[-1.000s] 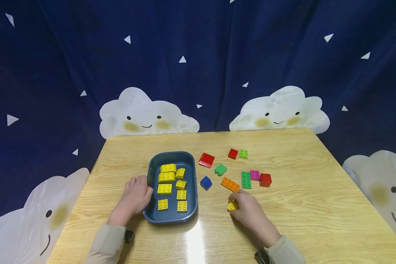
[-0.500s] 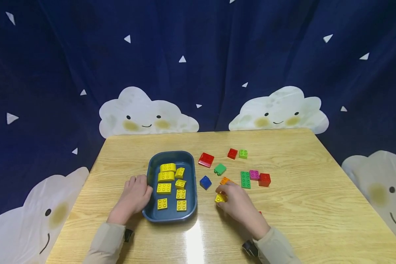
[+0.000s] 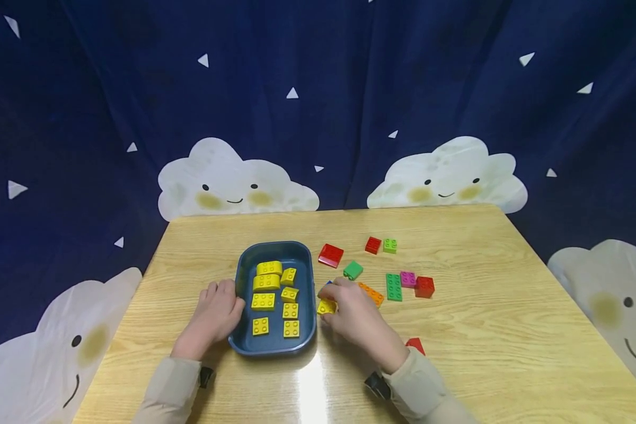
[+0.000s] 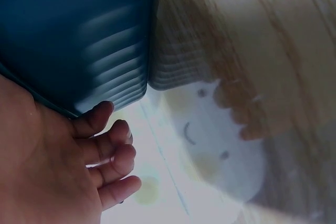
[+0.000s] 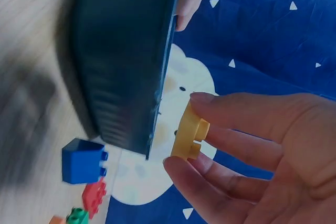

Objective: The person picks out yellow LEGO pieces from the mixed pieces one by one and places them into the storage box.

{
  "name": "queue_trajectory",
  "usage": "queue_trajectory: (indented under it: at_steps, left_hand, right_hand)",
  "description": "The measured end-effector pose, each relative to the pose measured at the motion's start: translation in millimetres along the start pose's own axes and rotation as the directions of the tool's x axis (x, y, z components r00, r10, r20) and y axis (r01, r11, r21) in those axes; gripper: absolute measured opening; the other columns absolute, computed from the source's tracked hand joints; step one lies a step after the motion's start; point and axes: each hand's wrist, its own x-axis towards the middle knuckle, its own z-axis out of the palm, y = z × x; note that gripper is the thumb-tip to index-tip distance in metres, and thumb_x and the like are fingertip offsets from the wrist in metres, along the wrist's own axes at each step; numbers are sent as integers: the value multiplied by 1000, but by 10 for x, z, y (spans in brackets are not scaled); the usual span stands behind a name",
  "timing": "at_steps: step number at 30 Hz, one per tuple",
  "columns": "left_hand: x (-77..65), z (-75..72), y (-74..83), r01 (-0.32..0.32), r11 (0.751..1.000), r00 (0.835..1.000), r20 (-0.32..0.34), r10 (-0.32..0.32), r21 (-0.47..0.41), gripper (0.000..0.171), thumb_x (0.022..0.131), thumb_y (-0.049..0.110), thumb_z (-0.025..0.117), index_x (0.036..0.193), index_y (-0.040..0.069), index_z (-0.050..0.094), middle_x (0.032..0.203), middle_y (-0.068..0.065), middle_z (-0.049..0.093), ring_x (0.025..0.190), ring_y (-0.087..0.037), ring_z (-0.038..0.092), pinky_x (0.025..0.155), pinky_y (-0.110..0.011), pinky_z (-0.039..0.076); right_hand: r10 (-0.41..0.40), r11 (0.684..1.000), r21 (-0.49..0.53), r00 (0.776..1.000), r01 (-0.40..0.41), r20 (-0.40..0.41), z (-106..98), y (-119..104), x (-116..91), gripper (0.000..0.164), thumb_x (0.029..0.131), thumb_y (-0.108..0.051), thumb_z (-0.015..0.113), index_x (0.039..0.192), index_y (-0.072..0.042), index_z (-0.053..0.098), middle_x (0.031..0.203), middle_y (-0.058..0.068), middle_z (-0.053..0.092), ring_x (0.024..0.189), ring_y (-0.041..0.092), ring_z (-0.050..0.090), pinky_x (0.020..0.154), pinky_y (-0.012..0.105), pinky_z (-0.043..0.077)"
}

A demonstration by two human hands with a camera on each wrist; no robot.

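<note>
My right hand (image 3: 357, 315) pinches a yellow toy brick (image 3: 326, 307) between thumb and fingertips, close by the right rim of a dark blue tray (image 3: 277, 354). Seen from the right wrist, the yellow brick (image 5: 186, 132) is held on edge, its studs toward the palm, beside the tray wall (image 5: 121, 61). Several yellow bricks (image 3: 263, 301) lie spread inside the tray. At the tray's left side, my left hand (image 3: 217, 312) rests against the rim. In the left wrist view its fingers (image 4: 113, 163) are loosely bent outside the tray, and the thumb is hidden.
Right of the tray lie a red brick (image 3: 331, 255), a green one (image 3: 353, 270), an orange one (image 3: 371, 294) and several others. A blue brick (image 5: 81, 161) is mostly hidden behind the right hand in the head view. Another red brick (image 3: 416, 345) lies near the right forearm.
My right hand has lifted the yellow brick and carried it left to the tray's right rim, uncovering a red brick near the forearm. The left hand has stayed in place.
</note>
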Motion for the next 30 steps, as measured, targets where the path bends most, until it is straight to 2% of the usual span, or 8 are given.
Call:
queue_trajectory:
  at_steps: [9,18,22,26,28,30]
  left_hand:
    - [-2,-12,7,4,1000,1000,-6,-4,-7,20,89,22,43,97,4,45,87,-8,42,85,-27,36,75,-40,28]
    - [-9,-12,2,-2,1000,1000,-11,2,-13,19,89,22,42,96,4,44,87,-7,42,85,-27,35,75,-40,27]
    - [-10,-6,0,-3,1000,1000,-10,3,-17,19,89,22,43,96,4,45,87,-7,42,85,-27,35,74,-40,27]
    - [-11,5,-1,-2,1000,1000,-1,2,-12,21,89,23,43,98,4,45,88,-7,42,85,-27,36,75,-40,27]
    - [-8,5,0,-1,1000,1000,1,1,-10,21,90,23,43,98,4,45,87,-7,42,85,-27,36,75,-40,27]
    - [-1,1,-2,1,1000,1000,1,-1,-6,20,90,23,43,97,4,45,87,-7,42,85,-27,36,75,-40,28]
  right_hand:
    - [-44,999,19,998,43,37,64,-226,141,33,72,-13,77,104,-12,70,97,1,60,83,15,54,75,30,48]
    - [-78,997,8,991,78,109,229,-387,262,33,72,-13,78,104,-13,70,92,-1,57,79,14,50,68,24,44]
    - [-94,996,16,986,93,134,316,-442,299,31,72,-13,77,103,-13,71,100,1,61,88,16,54,75,28,48]
    - [-116,993,-3,981,118,153,400,-488,332,32,72,-13,78,104,-12,71,109,3,63,103,20,56,88,35,47]
    - [-125,992,-11,979,128,159,442,-504,357,33,72,-13,79,103,-11,71,106,3,64,102,19,57,88,34,47]
    - [-130,991,-10,977,134,167,482,-518,388,33,71,-13,79,103,-10,71,100,2,64,94,17,57,84,30,48]
